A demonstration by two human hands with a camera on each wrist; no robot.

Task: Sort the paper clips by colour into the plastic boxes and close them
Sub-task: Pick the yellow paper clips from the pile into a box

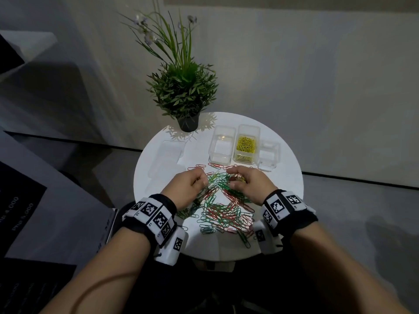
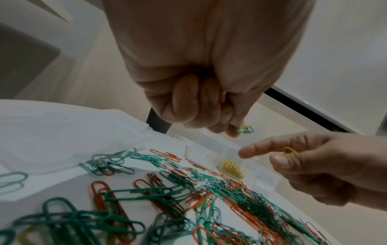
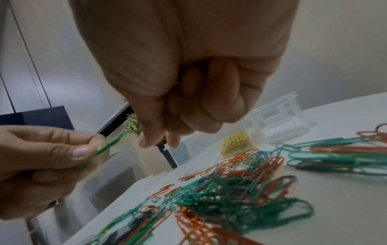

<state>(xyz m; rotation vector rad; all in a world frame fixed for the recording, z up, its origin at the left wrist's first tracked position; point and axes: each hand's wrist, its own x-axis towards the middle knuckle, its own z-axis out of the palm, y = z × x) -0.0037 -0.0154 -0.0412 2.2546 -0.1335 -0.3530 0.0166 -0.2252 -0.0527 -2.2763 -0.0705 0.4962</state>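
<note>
A pile of red and green paper clips (image 1: 224, 209) is spread over the round white table (image 1: 283, 184). Three clear plastic boxes stand open at the back: an empty one (image 1: 222, 146), one holding yellow clips (image 1: 247, 143), and a smaller empty one (image 1: 268, 155). My left hand (image 1: 195, 180) hovers above the pile and pinches a green clip tangled with a yellow one (image 3: 104, 148). Opposite it, my right hand (image 1: 240, 180) is curled and holds a yellow clip (image 2: 290, 150) between thumb and fingers. The two hands are close together but apart.
Clear lids (image 1: 167, 159) lie on the table's left side. A potted plant (image 1: 183, 91) stands at the table's back edge, left of the boxes. A dark board with print (image 1: 20, 214) lies on the floor at left.
</note>
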